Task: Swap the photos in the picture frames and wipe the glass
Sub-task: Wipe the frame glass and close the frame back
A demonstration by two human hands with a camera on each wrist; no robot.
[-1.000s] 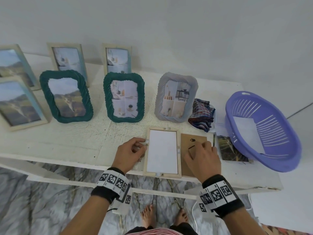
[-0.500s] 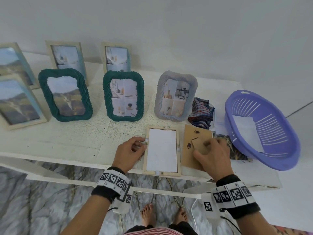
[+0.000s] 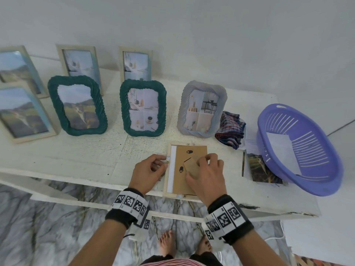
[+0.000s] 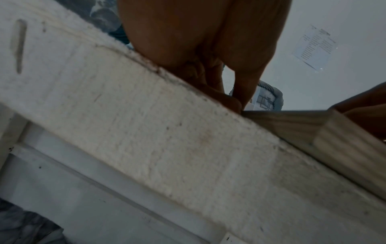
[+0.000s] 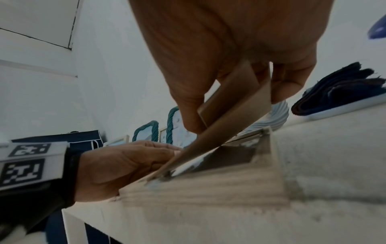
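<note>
A light wooden frame (image 3: 166,186) lies face down at the table's near edge. My right hand (image 3: 204,161) pinches the stand flap of the brown backing board (image 3: 190,156) and holds the board tilted over the frame's back. A white strip (image 3: 173,167) of the insert shows along the left. My left hand (image 3: 162,163) grips the frame's left rim with curled fingers. The right wrist view shows the board (image 5: 219,130) slanting down into the frame (image 5: 208,186). In the left wrist view my fingers (image 4: 231,97) meet the frame's edge (image 4: 303,127).
A landscape photo (image 3: 259,167) lies flat to the right, partly under a purple basket (image 3: 326,179) holding a white sheet. A folded checked cloth (image 3: 230,131) sits behind it. Several standing frames (image 3: 143,131) line the back. The frame overhangs the table's front edge (image 3: 96,182).
My right hand has carried the backing board from beside the frame leftward over it, covering most of the white insert. The left hand stays at the frame's left rim.
</note>
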